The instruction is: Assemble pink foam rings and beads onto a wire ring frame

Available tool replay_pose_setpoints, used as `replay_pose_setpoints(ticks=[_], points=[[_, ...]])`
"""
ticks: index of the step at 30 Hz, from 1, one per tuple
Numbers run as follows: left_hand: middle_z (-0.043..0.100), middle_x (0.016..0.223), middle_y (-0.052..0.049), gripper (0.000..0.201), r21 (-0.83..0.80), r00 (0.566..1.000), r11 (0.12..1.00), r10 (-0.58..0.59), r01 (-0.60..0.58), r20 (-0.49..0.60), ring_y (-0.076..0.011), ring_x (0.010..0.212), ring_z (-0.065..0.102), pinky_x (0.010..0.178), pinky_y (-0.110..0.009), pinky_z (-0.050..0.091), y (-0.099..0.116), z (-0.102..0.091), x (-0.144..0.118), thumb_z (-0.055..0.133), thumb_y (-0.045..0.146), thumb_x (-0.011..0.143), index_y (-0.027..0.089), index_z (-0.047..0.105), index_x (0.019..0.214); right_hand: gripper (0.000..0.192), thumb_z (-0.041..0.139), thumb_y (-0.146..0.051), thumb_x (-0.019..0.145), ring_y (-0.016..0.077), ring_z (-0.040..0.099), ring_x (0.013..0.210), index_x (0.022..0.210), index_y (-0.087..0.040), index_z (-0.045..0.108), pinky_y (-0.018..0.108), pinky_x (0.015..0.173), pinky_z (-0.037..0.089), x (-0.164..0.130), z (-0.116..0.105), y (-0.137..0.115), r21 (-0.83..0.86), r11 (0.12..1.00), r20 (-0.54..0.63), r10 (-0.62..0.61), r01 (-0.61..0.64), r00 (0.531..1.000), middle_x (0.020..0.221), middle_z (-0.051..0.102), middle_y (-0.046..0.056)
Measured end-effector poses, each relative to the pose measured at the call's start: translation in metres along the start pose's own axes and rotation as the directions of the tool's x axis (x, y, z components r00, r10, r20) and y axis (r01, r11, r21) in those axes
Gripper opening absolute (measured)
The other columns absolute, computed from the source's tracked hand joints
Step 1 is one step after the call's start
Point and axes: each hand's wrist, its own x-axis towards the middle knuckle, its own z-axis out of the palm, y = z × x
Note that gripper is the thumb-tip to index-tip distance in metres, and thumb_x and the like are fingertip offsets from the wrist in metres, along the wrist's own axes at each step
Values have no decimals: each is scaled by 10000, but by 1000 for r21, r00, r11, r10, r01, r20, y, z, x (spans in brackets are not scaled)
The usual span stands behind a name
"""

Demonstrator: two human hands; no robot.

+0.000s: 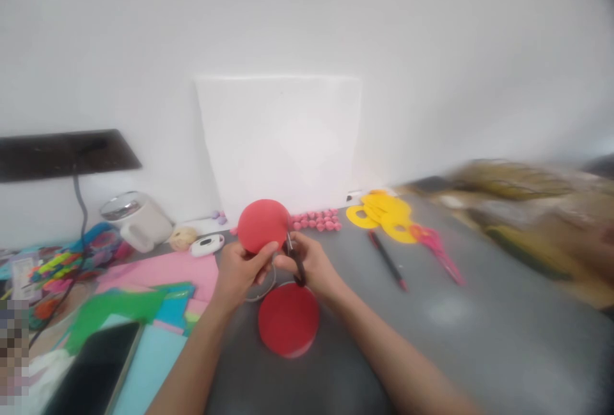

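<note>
While your left hand (238, 269) pinches the red foam circle (262, 225) and your right hand (307, 263) grips the scissors (293, 256), blades near your thumb risk a nick.

Two red foam circles show, one held up (263, 226) and one flat on the grey table (288, 320). Two pairs of scissors: a dark pair (296, 260) and a pink pair (439, 249). One red pen (387, 260), one dark phone (98, 370), one white jug (137, 219), one pile of yellow rings (382, 213).
</note>
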Motion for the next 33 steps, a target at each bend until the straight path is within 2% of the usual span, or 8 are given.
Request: replay_pose_setpoints(ticks=[6,13,20,25,29,33], points=[[433,344,50,333,-33,1000,999,17,-17,2,-54,304,353,326,-185,259,-2,-2,1,651,369,701,149,522,487,481,758,-487,577,153,554,635,896,-174,579,290,627,452,-2,1,1,14,999,-17,28,-28,999,659,580,2],[445,367,51,322,-57,1000,998,20,-20,-8,-52,307,357,325,-186,262,0,-3,2,647,351,703,153,501,495,427,760,-429,586,116,505,594,865,-166,571,280,621,465,-1,2,2,44,998,-25,49,-48,998,616,527,-27],[484,395,38,306,-98,999,995,35,-34,4,-63,314,388,325,-189,268,-2,-2,1,628,371,727,159,511,538,429,744,-459,593,100,482,535,853,-162,574,282,587,477,-2,3,1,7,998,-57,70,-70,996,596,529,-28],[437,300,23,398,-18,1000,1000,-8,8,2,-66,286,361,320,-194,269,-2,1,0,616,408,730,151,512,445,497,779,-452,549,122,516,538,884,-170,543,274,563,452,-2,4,3,42,995,-34,93,-91,995,603,551,-16],[426,303,31,409,4,1000,1000,-17,17,1,-59,278,359,309,-189,258,0,2,-1,650,381,698,156,473,406,564,786,-454,540,125,524,550,957,-193,510,255,545,429,-2,4,1,48,997,-43,57,-55,997,641,575,-21],[445,330,30,394,6,1000,1000,-8,8,19,-54,277,356,303,-186,250,2,0,-1,647,377,698,152,481,420,536,795,-433,540,111,509,570,909,-183,497,249,580,412,-2,3,-2,53,998,-38,26,-24,999,672,576,-23]])
